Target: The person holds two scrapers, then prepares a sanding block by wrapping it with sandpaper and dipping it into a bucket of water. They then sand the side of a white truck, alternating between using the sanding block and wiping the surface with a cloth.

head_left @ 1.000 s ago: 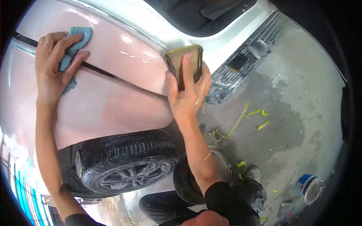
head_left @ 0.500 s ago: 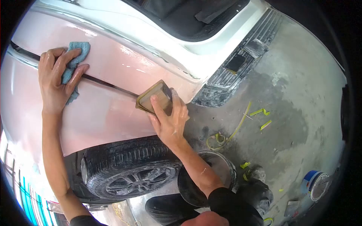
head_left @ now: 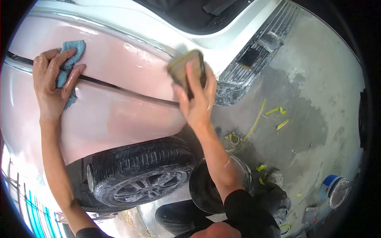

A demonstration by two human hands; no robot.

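Wet pinkish car body panels [head_left: 139,119] lie before me, with a dark gap [head_left: 119,88] running between them. My left hand [head_left: 49,85] rests on the panel at the left end of that gap, fingers closed over a crumpled blue cloth [head_left: 74,51] that sticks out above and below them. Farther right, my right hand [head_left: 200,105] grips a brownish sanding block [head_left: 180,69], thumb and fingers along its sides. The block overlaps the right end of the upper panel, close to the white door sill, and is slightly blurred.
Below the panel is a dusty tyre [head_left: 143,156], beside a black bucket [head_left: 202,186] partly behind my right forearm. Yellow-green tape strips [head_left: 274,111] lie on the wet grey floor. A blue-and-white tin [head_left: 335,190] stands at the far right; a ribbed running board [head_left: 254,55] borders the car.
My right hand has moved the sanding block up and right, from over the gap to the upper panel's end. My left hand and cloth sit slightly farther left in view.
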